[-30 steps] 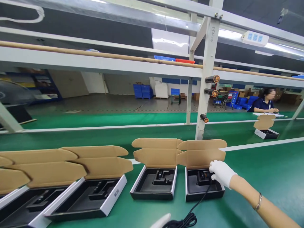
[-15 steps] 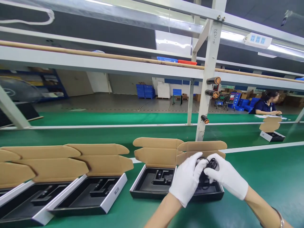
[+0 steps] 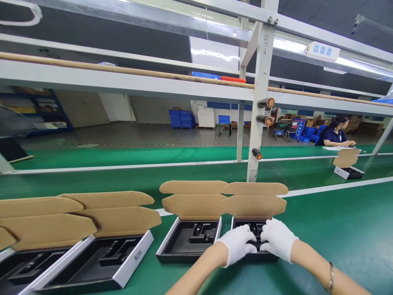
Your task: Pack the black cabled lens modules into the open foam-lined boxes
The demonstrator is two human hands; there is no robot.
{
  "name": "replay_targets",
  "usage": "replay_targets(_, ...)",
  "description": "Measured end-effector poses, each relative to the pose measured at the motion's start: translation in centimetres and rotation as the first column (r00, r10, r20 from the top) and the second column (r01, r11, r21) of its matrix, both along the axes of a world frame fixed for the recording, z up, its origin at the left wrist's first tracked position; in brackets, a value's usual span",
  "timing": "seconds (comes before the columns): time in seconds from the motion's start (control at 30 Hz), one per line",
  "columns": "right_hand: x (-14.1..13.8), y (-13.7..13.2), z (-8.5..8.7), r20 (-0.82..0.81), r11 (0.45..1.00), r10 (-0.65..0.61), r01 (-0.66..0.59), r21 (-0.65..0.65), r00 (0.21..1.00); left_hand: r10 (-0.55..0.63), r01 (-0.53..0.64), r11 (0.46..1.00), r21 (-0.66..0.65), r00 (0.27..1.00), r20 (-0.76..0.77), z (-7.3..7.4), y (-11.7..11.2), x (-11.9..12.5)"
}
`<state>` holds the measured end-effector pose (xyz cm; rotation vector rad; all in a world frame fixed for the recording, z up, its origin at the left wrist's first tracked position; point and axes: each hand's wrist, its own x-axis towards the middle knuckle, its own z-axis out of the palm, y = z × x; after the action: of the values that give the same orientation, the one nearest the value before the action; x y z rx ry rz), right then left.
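Both my hands wear white gloves and reach into the rightmost open box [image 3: 254,204], whose brown cardboard lid stands up behind them. My left hand [image 3: 238,244] has its fingers curled down over the left part of the black insert. Opposite it, my right hand [image 3: 278,238] is bent in the same way at the right part. Between the fingertips is a black cable [image 3: 258,241], low in the insert and mostly covered by the gloves. Just left is another open box [image 3: 192,258], with a small black item in its molded insert.
More open boxes [image 3: 135,258] line the green bench [image 3: 331,229] at the left. A metal post [image 3: 259,82] with black rolled items rises behind the boxes. Farther right, another open box [image 3: 349,172] sits near a seated person [image 3: 333,133].
Both hands have come down from above the rightmost box into it, taking the coiled black cable with them. The view has shifted slightly, so the surroundings sit farther left.
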<state>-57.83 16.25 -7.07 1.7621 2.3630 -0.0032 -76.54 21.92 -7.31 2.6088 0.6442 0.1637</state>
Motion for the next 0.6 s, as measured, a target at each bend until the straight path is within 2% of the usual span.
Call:
replay_targets(0.1, -0.3, 0.8, -1.0, 0.076, 0.998, 0.002, 0.002, -0.055, 0.997, -0.036, 0.039, 0.987, 0.153, 0.999, -0.026, -1.9, -0.7, -1.0)
replay_targets(0.2, -0.7, 0.3, -1.1, -0.015, 1.000, -0.018, 0.018, -0.016, 1.000, -0.006, 0.015, 0.967, 0.256, 0.999, -0.038, -3.1, -1.4, -1.5)
replay_targets(0.27, -1.2, -1.0, -1.8, -0.051, 0.999, -0.027, 0.029, 0.037, 0.998, 0.020, -0.013, 0.952, 0.305, 1.000, -0.020, -3.5, -1.8, -1.4)
replay_targets(0.33, -1.3, -2.7, -2.9, -0.018, 0.997, -0.062, 0.063, 0.054, 0.998, -0.012, 0.006, 0.943, 0.333, 1.000, 0.016, -3.4, -2.3, -1.4)
replay_targets(0.4, -0.2, -4.5, -4.0, 0.030, 0.992, -0.122, 0.121, 0.030, 0.992, -0.059, 0.023, 0.910, 0.415, 0.995, 0.075, -3.2, -2.5, -2.4)
replay_targets(0.47, 2.6, -5.7, -4.6, 0.019, 0.984, -0.179, 0.179, 0.023, 0.984, -0.025, -0.071, 0.830, 0.554, 0.986, 0.165, -3.2, -2.1, -4.9)
replay_targets(0.5, 4.6, -5.9, -4.6, 0.006, 0.978, -0.209, 0.209, 0.027, 0.978, 0.043, -0.182, 0.770, 0.612, 0.971, 0.235, -3.5, -1.6, -6.7)
replay_targets(0.53, 6.7, -5.7, -4.3, 0.003, 0.971, -0.236, 0.235, 0.042, 0.972, 0.131, -0.294, 0.718, 0.631, 0.948, 0.292, -4.0, -0.9, -8.7)
replay_targets(0.6, 10.9, -4.0, -3.3, 0.054, 0.960, -0.272, 0.267, 0.089, 0.961, 0.274, -0.464, 0.664, 0.586, 0.880, 0.387, -5.3, 0.7, -12.9)
